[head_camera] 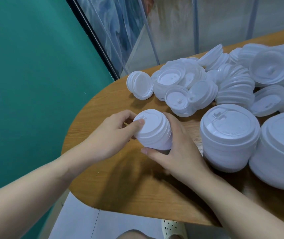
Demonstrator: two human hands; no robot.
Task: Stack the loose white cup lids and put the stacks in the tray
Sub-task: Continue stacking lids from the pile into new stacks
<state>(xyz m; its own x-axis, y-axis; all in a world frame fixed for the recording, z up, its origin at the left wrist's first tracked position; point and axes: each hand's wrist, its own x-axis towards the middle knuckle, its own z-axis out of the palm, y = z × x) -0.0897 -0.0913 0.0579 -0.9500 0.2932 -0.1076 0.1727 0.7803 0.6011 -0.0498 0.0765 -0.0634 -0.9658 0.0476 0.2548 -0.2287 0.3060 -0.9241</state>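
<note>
We hold one short lid stack (152,131) near the table's (120,178) rounded left end, its axis tilted up-left, top facing us. Our left hand (110,135) pinches its top rim; our right hand (175,152) wraps its base. Bare wood lies before us. Two tall stacks (229,137) stand right; loose lids (198,83) crowd behind, uncountable.

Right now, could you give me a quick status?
Left hand and right hand gripping small lid stack. Loose lids piled behind. No tray visible.
</note>
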